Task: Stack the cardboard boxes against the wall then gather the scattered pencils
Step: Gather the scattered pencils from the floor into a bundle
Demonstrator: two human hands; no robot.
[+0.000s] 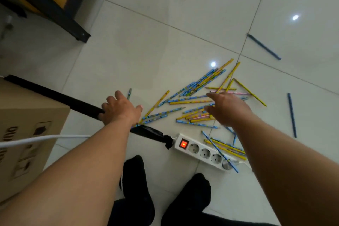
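A glossy floor of large white tiles (146, 51) was seen from above, with ceiling lights mirrored in it. A dark-framed piece of furniture (55, 9) holding something yellow was seen at the upper left. One cardboard box (27, 124), printed with dark markings, was found at the left edge of the view; whether it stood against a wall could not be told. A strip of black tape (55, 95) was laid across the floor from the box towards a white power strip (205, 151), whose red switch was lit, and a white cable (45, 138) was run in front of the box. Two feet in black socks (135, 185) were planted on the tiles at the bottom. The left hand (119, 109) was held low over the black tape, its grip spread and empty, just beside the nearest pencils. The right hand (227, 108) was stretched over the middle of the pile, its grip likewise spread, with nothing pinched. The scattered pencils (192, 101), mostly yellow and blue-patterned, were strewn on the floor ahead of the feet, a few lying across the power strip. Two dark blue pencils were left well apart from the pile, one (264, 47) at the upper right and another (292, 115) at the far right.
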